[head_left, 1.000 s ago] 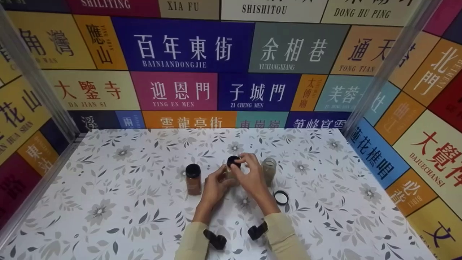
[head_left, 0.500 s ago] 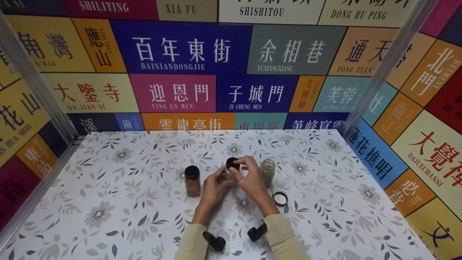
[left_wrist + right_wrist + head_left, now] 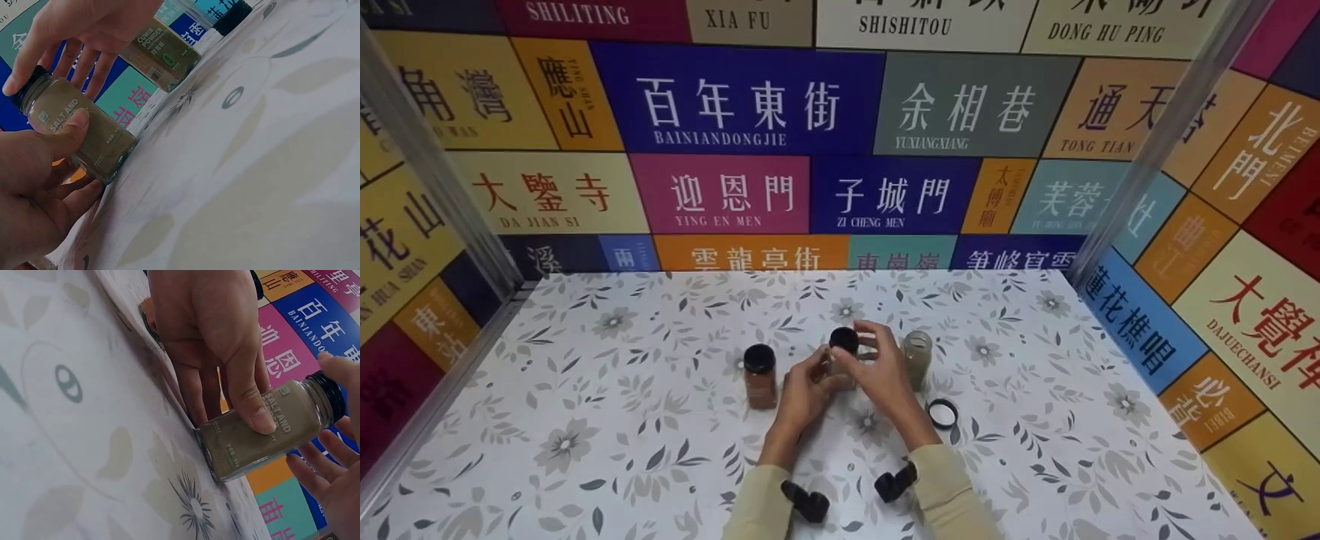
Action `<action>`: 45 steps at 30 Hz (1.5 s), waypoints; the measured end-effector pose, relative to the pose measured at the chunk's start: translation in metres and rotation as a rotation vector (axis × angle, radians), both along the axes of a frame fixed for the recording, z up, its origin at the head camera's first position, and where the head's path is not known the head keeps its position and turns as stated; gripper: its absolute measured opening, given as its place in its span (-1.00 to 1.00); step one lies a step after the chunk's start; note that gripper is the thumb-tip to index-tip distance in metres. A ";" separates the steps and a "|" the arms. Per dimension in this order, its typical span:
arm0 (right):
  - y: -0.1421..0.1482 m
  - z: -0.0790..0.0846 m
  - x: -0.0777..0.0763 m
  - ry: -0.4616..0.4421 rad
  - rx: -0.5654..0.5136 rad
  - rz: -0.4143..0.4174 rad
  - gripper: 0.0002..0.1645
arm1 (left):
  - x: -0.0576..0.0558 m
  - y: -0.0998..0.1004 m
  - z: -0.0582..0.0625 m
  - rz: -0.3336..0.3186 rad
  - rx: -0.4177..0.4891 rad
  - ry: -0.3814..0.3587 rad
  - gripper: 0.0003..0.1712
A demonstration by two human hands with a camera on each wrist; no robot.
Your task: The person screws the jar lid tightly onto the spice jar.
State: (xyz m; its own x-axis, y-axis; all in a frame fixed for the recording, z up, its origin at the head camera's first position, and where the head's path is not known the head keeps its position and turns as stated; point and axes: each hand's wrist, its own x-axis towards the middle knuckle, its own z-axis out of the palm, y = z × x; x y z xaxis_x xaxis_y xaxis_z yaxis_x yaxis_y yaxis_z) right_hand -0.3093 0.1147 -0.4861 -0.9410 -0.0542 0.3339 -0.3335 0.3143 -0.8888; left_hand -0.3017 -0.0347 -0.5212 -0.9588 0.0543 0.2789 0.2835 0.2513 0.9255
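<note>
A black-rimmed lid (image 3: 956, 411) lay on the table (image 3: 660, 465). Beyond, the left hand (image 3: 808, 382) gripped an upright, brown-filled salt jar (image 3: 242, 450); the right hand (image 3: 881, 371) spread fairly straight fingers about the black cap (image 3: 844, 339). Alongside stood a capped, reddish-filled jar (image 3: 760, 388) and, farther, an uncapped, brown-filled cumin jar (image 3: 916, 361).

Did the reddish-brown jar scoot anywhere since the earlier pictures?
No. In the head view, the reddish-brown jar stands in the same place relative to the grey flower printed left of it.

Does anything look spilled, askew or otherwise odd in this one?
Nothing looks spilled or damaged. One oddity: a loose black lid lies on the table near the cumin powder jar, which stands uncapped.
</note>
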 end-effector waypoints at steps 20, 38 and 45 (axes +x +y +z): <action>0.007 -0.008 -0.006 -0.056 -0.238 0.190 -0.52 | -0.001 0.000 -0.001 -0.026 0.027 -0.024 -0.27; 0.008 -0.008 -0.004 -0.129 -0.240 0.137 -0.41 | -0.001 -0.001 -0.002 -0.051 0.013 -0.031 -0.26; 0.010 -0.009 -0.005 -0.101 -0.207 0.161 -0.45 | 0.000 -0.001 0.000 -0.045 0.013 -0.046 -0.26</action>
